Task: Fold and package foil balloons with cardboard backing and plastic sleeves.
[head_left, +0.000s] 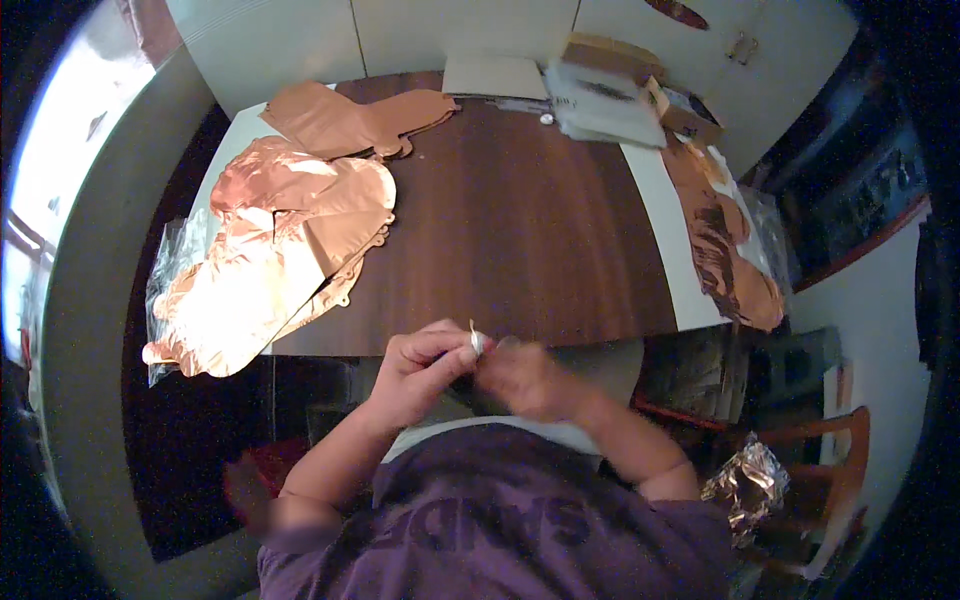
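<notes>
My left hand (420, 368) is closed in a pinch at the near edge of the table, just in front of my body. Between its thumb and fingers sits a small white thing (477, 342), with a thin tan bit sticking up from it; its kind is too small to make out. Close beside it, my right hand (527, 380) is smeared by motion. A speck of red shows between the two hands. Whether the right fingers grip anything cannot be seen.
Flat copper-coloured foil sheets (300, 220) with rounded outlines lie piled on the brown table's (520, 220) left side. More copper foil (735, 250) lies along the right edge. At the back are a clear plastic packet (605, 105) and a small box (685, 108). A wooden chair (845, 470) holds crumpled shiny foil (748, 488).
</notes>
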Motion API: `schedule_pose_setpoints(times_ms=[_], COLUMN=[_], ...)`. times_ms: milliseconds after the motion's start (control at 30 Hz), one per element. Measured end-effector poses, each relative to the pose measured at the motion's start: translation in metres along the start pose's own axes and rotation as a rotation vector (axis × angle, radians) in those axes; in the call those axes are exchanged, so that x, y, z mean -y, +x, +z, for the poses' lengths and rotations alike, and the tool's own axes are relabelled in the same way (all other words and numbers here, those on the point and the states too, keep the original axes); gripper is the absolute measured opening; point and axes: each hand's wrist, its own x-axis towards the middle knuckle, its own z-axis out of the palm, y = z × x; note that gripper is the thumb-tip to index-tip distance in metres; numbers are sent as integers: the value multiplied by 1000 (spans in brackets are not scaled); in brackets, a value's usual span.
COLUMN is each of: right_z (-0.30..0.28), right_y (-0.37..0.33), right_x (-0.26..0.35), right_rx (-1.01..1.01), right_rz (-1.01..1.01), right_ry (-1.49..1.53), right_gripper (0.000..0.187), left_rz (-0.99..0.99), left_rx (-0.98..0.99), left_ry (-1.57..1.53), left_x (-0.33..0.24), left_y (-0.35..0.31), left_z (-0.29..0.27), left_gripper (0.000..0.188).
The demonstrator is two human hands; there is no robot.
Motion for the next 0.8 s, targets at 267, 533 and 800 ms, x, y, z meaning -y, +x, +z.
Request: schedule_pose_setpoints(times_ms=[267, 533, 800], right_z=[2, 3, -23], right_y=[-4, 7, 25], right_x=[-16, -4, 6], right_rx=[21, -42, -188], right_rz=[80, 121, -228], right_ry=[273, 114, -314], right_gripper=[4, 13, 13], left_rz=[29, -73, -102], left_rx=[-43, -58, -32], left_ry=[120, -199, 20], left_x=[-7, -1, 5], left_y=[-3, -11, -16], left_z=[5, 6, 12], left_gripper=[11, 15, 15])
